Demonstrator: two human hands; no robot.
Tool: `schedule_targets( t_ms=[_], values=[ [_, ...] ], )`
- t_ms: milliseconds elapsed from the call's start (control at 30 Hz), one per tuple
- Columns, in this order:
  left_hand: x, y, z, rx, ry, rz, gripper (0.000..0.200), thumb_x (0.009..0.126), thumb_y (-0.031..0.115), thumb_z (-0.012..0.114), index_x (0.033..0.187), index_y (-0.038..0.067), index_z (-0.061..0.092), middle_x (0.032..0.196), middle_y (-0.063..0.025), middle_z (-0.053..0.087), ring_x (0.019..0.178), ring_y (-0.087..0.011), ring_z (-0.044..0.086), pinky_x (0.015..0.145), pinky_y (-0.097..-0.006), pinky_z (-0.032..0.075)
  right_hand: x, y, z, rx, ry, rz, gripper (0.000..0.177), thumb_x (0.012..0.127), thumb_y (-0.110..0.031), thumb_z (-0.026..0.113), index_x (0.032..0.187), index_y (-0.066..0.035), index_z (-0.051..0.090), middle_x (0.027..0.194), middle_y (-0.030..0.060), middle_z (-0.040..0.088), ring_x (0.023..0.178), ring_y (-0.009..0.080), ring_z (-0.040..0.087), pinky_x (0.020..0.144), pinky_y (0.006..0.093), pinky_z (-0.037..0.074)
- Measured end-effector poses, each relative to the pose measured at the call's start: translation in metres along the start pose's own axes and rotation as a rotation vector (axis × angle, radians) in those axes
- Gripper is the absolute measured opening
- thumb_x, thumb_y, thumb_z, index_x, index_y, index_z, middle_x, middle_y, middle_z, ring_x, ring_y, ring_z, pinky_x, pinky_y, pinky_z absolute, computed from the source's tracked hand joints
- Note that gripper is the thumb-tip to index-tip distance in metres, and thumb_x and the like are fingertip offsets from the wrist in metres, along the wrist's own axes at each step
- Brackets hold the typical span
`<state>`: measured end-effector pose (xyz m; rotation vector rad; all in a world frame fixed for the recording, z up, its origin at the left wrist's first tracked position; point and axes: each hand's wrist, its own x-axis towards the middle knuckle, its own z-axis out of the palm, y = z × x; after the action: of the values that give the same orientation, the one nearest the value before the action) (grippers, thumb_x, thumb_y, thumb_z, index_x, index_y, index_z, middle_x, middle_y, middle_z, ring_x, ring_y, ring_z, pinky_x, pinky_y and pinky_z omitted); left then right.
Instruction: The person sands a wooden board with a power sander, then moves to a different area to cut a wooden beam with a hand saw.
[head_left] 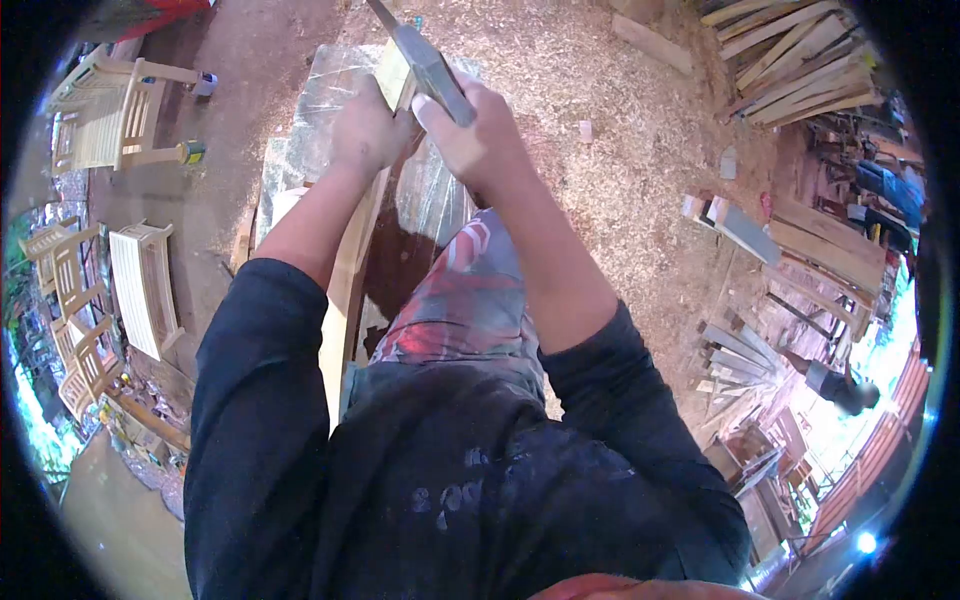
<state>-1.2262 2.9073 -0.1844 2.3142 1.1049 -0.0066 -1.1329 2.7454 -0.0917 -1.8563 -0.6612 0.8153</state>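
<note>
My right hand (480, 135) is closed round the grey handle of a handsaw (432, 66), seen nearly edge-on, its narrow blade pointing away to the upper left. The thumb lies along the handle's left side. Just left of it, my left hand (368, 130) grips a pale wooden board (345, 285) near its far end, fingers partly hidden. The board runs back toward my body, along my left side. The saw overlaps the board's far end in this view. Beneath both hands is a worn, scratched bench top (335, 75).
Sawdust and shavings (590, 200) cover the ground. Wooden chairs and a slatted bench (143, 288) stand at the left. A timber stack (800, 60) lies at the upper right, with more planks (830, 245) below it. Another person (838, 385) is far off at the right.
</note>
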Motion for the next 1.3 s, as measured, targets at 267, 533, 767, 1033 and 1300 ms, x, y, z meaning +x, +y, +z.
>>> schedule_targets(
  t_ms=[267, 533, 767, 1033, 1300],
  values=[
    [-0.003, 0.011, -0.012, 0.0, -0.079, -0.077, 0.052, 0.09, 0.03, 0.07, 0.122, -0.006, 0.05, 0.105, -0.0377, 0.07, 0.102, -0.0544, 0.069, 0.093, -0.0587, 0.055, -0.235, -0.004, -0.083, -0.123, -0.062, 0.192, 0.057, 0.098, -0.017, 0.07, 0.149, 0.001, 0.052, 0.113, 0.0178, 0.074, 0.101, 0.0279, 0.076, 0.091, 0.0385, 0.057],
    [-0.003, 0.014, -0.01, -0.018, -0.063, -0.042, 0.053, 0.086, 0.029, 0.07, 0.118, -0.008, 0.05, 0.1, -0.0365, 0.072, 0.098, -0.0525, 0.071, 0.092, -0.057, 0.056, -0.022, 0.011, -0.001, -0.054, 0.083, -0.124, 0.055, 0.096, -0.025, 0.07, 0.141, 0.003, 0.056, 0.113, 0.0241, 0.074, 0.104, 0.0425, 0.073, 0.089, 0.0445, 0.056],
    [-0.002, 0.012, -0.012, 0.017, -0.037, -0.038, 0.055, 0.086, 0.032, 0.07, 0.118, -0.009, 0.052, 0.1, -0.0359, 0.072, 0.098, -0.0522, 0.071, 0.091, -0.0569, 0.057, -0.08, 0.01, -0.019, -0.039, 0.061, -0.048, 0.049, 0.097, -0.021, 0.069, 0.139, 0.003, 0.059, 0.114, 0.0255, 0.074, 0.11, 0.0415, 0.073, 0.094, 0.0435, 0.056],
    [0.003, 0.007, -0.012, 0.013, -0.057, -0.028, 0.058, 0.087, 0.035, 0.071, 0.12, -0.008, 0.052, 0.104, -0.0364, 0.071, 0.099, -0.0527, 0.071, 0.093, -0.0572, 0.056, -0.212, -0.005, -0.075, -0.124, -0.045, 0.195, 0.058, 0.097, -0.015, 0.069, 0.151, -0.002, 0.052, 0.12, 0.0198, 0.075, 0.107, 0.0315, 0.076, 0.095, 0.0374, 0.056],
    [-0.004, 0.01, -0.01, 0.001, -0.06, -0.04, 0.058, 0.088, 0.034, 0.072, 0.121, -0.007, 0.05, 0.106, -0.0365, 0.072, 0.104, -0.0522, 0.071, 0.096, -0.0563, 0.055, 0.025, -0.002, 0.011, -0.024, -0.015, -0.024, 0.059, 0.098, -0.027, 0.068, 0.144, 0.006, 0.055, 0.115, 0.0302, 0.073, 0.11, 0.0433, 0.072, 0.095, 0.0441, 0.055]
  ],
)
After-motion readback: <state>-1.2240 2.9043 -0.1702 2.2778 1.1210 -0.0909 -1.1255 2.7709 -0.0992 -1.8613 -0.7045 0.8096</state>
